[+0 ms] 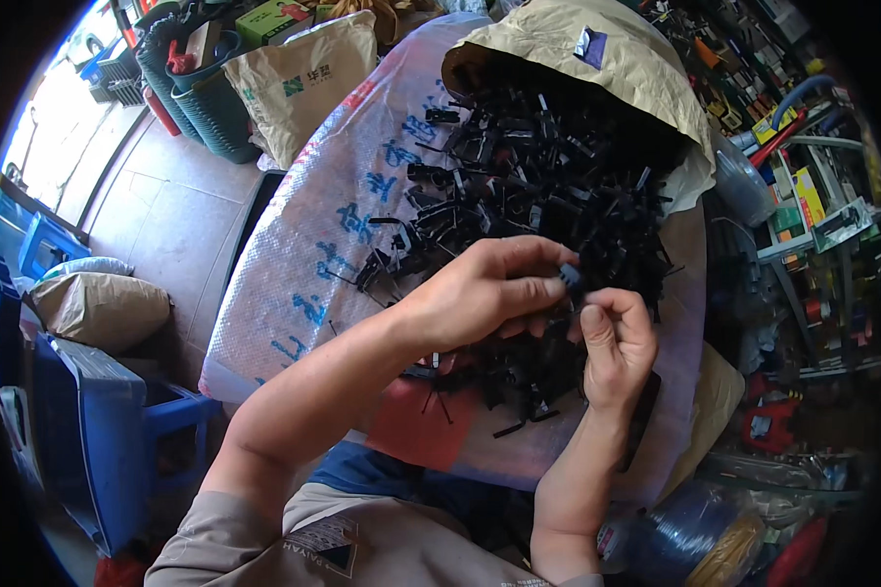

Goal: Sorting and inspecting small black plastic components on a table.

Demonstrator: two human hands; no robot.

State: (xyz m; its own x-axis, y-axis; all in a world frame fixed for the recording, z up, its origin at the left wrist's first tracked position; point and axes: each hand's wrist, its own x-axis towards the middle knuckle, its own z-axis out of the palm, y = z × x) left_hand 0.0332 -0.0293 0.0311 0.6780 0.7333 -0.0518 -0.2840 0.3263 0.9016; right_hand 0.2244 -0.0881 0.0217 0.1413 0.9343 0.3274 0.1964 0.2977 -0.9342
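Observation:
My left hand (499, 290) is closed, with a small grey-blue plastic part (570, 275) pinched between thumb and fingers. Close beside it, my right hand (619, 344) has its fingers curled in toward the thumb, near the lower end of that part. Whatever its fingertips grip is too small to make out. Under and beyond both hands lies a heap of small black plastic parts (519, 147), some with thin pins or wires sticking out. The heap spills from the mouth of a large brown paper sack (646, 49) onto a white woven sack (274, 264) with blue handwriting.
To the left are a blue plastic bin (93, 430), a stuffed brown sack (103, 308) and a dark green basket (215, 117). A paper bag (308, 83) stands at the back left. Crowded shelves of tools and packets (803, 215) line the right, with wrapped coils (695, 533) below.

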